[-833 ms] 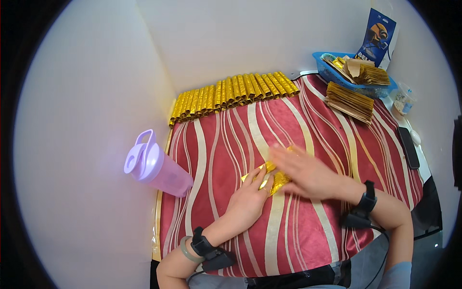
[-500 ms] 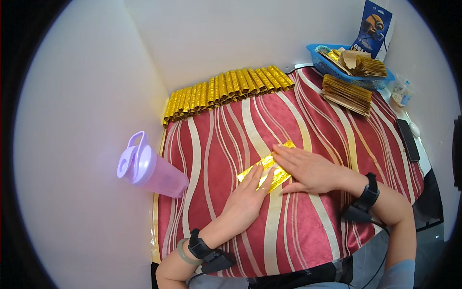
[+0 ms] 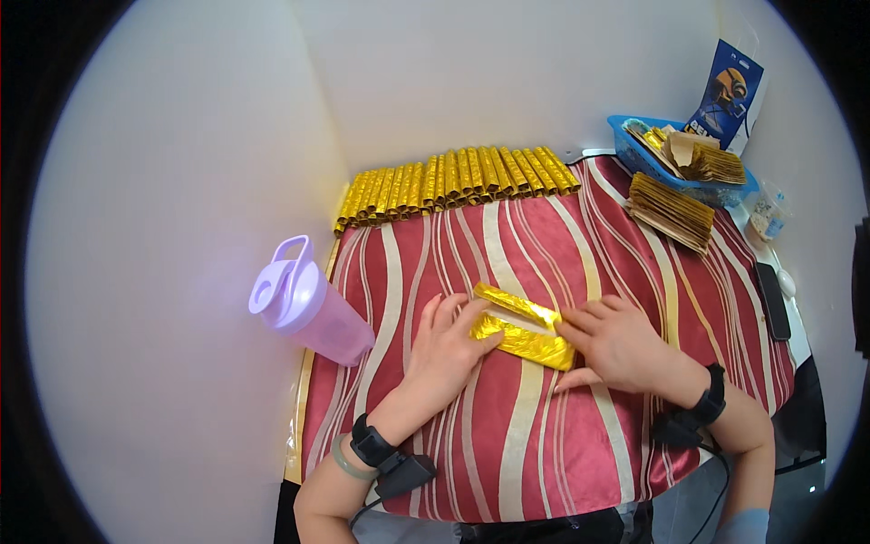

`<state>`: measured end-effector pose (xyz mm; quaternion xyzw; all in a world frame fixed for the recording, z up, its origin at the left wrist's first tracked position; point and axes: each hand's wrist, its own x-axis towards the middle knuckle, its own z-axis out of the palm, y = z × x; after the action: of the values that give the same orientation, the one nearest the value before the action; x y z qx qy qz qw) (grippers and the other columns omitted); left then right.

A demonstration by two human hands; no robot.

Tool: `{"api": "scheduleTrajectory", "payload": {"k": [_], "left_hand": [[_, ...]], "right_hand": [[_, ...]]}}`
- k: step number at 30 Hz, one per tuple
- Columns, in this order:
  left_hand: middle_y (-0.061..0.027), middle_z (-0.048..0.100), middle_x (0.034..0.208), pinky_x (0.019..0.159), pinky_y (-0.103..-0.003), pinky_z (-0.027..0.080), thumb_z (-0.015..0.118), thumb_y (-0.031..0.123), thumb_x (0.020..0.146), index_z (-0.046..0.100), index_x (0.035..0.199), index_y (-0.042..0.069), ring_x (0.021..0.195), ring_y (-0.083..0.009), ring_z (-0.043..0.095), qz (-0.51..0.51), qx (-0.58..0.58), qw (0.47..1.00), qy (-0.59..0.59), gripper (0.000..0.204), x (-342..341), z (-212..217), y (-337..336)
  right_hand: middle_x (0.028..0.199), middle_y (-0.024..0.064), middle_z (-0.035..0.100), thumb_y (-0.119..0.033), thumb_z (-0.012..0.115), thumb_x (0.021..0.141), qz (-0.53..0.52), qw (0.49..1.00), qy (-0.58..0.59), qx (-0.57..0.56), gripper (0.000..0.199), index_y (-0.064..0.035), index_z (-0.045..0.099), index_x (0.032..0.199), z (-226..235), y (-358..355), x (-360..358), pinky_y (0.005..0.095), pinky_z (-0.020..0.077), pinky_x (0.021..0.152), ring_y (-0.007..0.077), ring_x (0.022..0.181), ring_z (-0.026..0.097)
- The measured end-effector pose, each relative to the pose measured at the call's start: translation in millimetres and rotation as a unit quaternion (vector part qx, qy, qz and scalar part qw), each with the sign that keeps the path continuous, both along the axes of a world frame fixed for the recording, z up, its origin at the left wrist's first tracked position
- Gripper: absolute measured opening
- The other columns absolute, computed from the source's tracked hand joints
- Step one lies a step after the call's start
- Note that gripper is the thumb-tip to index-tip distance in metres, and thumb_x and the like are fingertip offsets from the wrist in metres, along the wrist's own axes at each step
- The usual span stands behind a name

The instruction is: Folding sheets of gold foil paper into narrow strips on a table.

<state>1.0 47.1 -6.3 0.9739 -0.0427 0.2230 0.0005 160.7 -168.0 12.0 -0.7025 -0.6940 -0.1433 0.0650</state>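
A sheet of gold foil paper (image 3: 526,344) lies on the striped cloth in front of me, its two long edges folded inward with a pale strip of backing between them. My left hand (image 3: 441,349) grips its left end, thumb on the near fold and fingers at the far side. At the right end my right hand (image 3: 618,346) has its fingertips closed on the paper, the thumb lower beside the near corner. Rolled gold foil tubes (image 3: 462,175) are stacked in a row along the back wall.
A lilac shaker bottle (image 3: 313,304) stands to the left. Back right are a blue basket (image 3: 666,168) of paper, a stack of folded gold papers (image 3: 671,213), a clear plastic cup (image 3: 768,213) and a black phone (image 3: 772,301). Red striped cloth (image 3: 426,480) covers the table.
Both hands were flat, pressing the foil paper, which slanted up to the right. Now they hold its ends, and it slants down to the right with its folds partly raised. The view has shifted slightly.
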Motion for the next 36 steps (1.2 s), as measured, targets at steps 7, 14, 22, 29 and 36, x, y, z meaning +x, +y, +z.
{"api": "scheduleTrajectory", "payload": {"k": [7, 14, 22, 29, 36], "left_hand": [[-0.0077, 0.058, 0.102, 0.090, -0.040, 0.042, 0.073, 0.023, 0.078, 0.069, 0.106, 0.006, 0.103, -0.0269, 0.053, 0.024, -0.169, 0.984, 0.054, 0.033, 1.2, -2.1, -4.1], [-0.0140, 0.050, 0.124, 0.102, -0.042, 0.037, 0.076, 0.024, 0.076, 0.062, 0.115, 0.004, 0.121, -0.0322, 0.045, -0.076, -0.186, 0.976, 0.082, 0.046, 8.3, -6.9, -2.4], [-0.0158, 0.038, 0.141, 0.108, -0.054, 0.025, 0.076, 0.034, 0.077, 0.047, 0.124, 0.009, 0.131, -0.0340, 0.038, -0.044, -0.202, 0.968, 0.140, 0.061, 15.3, -12.8, 2.2], [-0.0164, 0.042, 0.138, 0.110, -0.056, 0.023, 0.076, 0.036, 0.077, 0.053, 0.118, 0.009, 0.135, -0.0350, 0.034, -0.042, -0.115, 0.987, 0.103, 0.054, 7.3, -4.3, -7.8], [-0.0097, 0.049, 0.119, 0.107, -0.053, 0.027, 0.074, 0.018, 0.078, 0.058, 0.092, 0.010, 0.129, -0.0376, 0.037, -0.125, -0.262, 0.943, 0.161, 0.023, 2.8, -7.9, -11.7]], "right_hand": [[0.081, 0.0069, 0.058, -0.028, 0.069, 0.084, 0.089, 0.970, 0.226, -0.017, 0.022, -0.0053, 0.065, 0.083, -4.5, 8.5, -3.9, 0.0363, 0.0487, 0.074, 0.0263, 0.080, 0.059], [0.130, 0.0162, 0.050, -0.039, 0.072, 0.079, 0.092, 0.977, 0.194, -0.010, 0.061, -0.0015, 0.052, 0.122, -20.1, 22.6, 19.5, 0.0452, 0.0329, 0.107, 0.0342, 0.126, 0.043], [0.151, 0.0223, 0.029, -0.068, 0.059, 0.078, 0.058, 0.984, 0.152, -0.065, 0.096, -0.0018, 0.036, 0.143, -27.3, 32.5, 32.8, 0.0492, 0.0162, 0.116, 0.0370, 0.141, 0.024], [0.142, 0.0187, 0.041, -0.058, 0.065, 0.079, 0.074, 0.995, 0.068, 0.011, 0.081, -0.0010, 0.046, 0.132, -20.9, 28.8, 25.0, 0.0487, 0.0269, 0.112, 0.0346, 0.135, 0.035], [0.116, 0.0125, 0.051, -0.033, 0.078, 0.075, 0.134, 0.942, 0.305, -0.039, 0.043, -0.0050, 0.053, 0.096, -26.7, 22.7, 21.7, 0.0436, 0.0395, 0.095, 0.0300, 0.112, 0.046]]}}
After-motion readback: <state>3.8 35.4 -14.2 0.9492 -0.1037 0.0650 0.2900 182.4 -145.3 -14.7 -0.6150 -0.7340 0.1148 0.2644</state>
